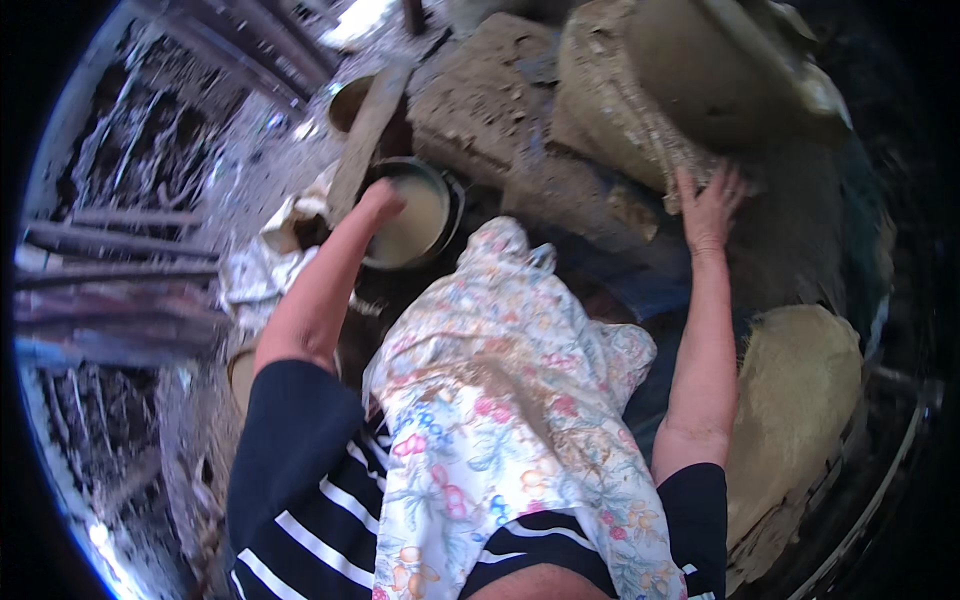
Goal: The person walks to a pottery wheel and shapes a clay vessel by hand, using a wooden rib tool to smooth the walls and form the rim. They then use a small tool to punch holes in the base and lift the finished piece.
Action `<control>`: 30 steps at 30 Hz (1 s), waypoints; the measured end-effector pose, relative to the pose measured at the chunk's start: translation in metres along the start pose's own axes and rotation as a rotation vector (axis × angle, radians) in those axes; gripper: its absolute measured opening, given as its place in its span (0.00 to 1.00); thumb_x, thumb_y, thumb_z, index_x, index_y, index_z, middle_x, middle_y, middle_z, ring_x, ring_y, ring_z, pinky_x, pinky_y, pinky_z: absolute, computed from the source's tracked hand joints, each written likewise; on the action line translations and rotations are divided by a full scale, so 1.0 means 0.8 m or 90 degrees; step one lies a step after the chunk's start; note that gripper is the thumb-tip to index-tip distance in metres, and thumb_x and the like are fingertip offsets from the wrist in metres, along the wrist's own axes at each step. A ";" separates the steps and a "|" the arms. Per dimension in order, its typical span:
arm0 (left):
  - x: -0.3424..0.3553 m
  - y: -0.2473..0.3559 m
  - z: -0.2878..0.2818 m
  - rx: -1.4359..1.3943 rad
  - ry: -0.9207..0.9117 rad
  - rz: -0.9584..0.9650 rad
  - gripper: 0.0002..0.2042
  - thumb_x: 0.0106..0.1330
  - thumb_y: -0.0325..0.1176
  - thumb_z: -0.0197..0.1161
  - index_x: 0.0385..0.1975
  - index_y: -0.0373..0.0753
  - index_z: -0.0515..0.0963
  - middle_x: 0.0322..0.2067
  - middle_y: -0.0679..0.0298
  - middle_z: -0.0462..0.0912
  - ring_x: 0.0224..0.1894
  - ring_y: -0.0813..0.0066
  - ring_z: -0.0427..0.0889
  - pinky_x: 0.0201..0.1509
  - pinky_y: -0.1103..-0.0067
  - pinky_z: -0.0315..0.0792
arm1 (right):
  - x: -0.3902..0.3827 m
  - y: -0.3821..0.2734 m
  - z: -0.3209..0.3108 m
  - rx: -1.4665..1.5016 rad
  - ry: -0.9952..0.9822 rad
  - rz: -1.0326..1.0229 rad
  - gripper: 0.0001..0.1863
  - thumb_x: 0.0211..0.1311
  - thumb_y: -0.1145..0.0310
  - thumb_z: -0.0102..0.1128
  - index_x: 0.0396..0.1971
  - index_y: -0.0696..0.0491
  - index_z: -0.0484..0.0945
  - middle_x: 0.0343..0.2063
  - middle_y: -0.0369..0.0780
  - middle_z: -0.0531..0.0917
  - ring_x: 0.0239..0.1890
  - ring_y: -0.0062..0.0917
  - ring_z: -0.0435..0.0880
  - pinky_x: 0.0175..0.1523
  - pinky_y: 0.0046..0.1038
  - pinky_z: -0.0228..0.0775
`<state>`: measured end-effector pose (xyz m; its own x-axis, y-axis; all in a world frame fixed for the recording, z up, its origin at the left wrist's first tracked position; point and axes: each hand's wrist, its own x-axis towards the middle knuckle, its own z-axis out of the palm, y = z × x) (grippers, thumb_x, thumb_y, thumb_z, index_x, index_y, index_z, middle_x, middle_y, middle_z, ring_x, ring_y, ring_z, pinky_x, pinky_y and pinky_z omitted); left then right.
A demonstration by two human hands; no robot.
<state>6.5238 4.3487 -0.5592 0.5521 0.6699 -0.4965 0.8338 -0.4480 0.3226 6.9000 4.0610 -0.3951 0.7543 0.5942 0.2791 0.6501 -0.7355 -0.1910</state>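
Observation:
My left hand [384, 201] is curled over the near-left side of a dark bucket [455, 205] of cloudy, tan liquid [412, 222]. Its fingers look closed, and whatever they may hold is hidden. Farther right, my right hand [712, 208] reaches forward with its fingers spread, slightly blurred. The fingertips are at the lower edge of a large, wet, clay-coloured form [610, 85], whose kind I cannot make out. Above that hand rises a big, rounded, smooth brown piece [715, 65], like the wall of a clay vessel.
A mud-caked block [480, 100] lies beyond the bucket, with a narrow board [370, 140] beside it. A flowered, mud-stained cloth [510, 390] covers my lap. At right lies a tan, sack-like lump [795, 410]. Wooden rails [120, 250] stand at left, near a white sack [262, 275].

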 end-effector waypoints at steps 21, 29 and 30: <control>-0.053 0.031 -0.074 -0.367 0.488 0.157 0.11 0.67 0.36 0.52 0.36 0.35 0.75 0.25 0.54 0.80 0.29 0.62 0.80 0.34 0.72 0.72 | -0.004 -0.001 -0.039 0.067 -0.086 0.047 0.35 0.65 0.42 0.30 0.65 0.49 0.54 0.68 0.37 0.50 0.70 0.32 0.44 0.69 0.49 0.33; -0.060 -0.044 -0.086 -0.270 0.660 0.085 0.08 0.67 0.32 0.51 0.33 0.34 0.75 0.24 0.51 0.78 0.26 0.55 0.77 0.32 0.68 0.69 | 0.049 0.007 -0.055 0.093 -0.135 0.137 0.37 0.63 0.39 0.31 0.64 0.50 0.56 0.67 0.42 0.52 0.69 0.38 0.45 0.69 0.48 0.36; -0.060 -0.050 -0.073 -0.241 0.646 0.098 0.09 0.67 0.33 0.51 0.32 0.34 0.74 0.24 0.50 0.77 0.26 0.53 0.77 0.32 0.67 0.69 | 0.047 -0.005 -0.047 0.112 -0.085 0.121 0.38 0.62 0.38 0.32 0.63 0.51 0.57 0.66 0.44 0.52 0.69 0.39 0.46 0.69 0.48 0.36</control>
<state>6.4641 4.3689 -0.5015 0.2535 0.8760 0.4102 0.6074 -0.4742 0.6374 6.9222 4.0738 -0.3482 0.8619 0.4973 0.0988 0.4930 -0.7766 -0.3922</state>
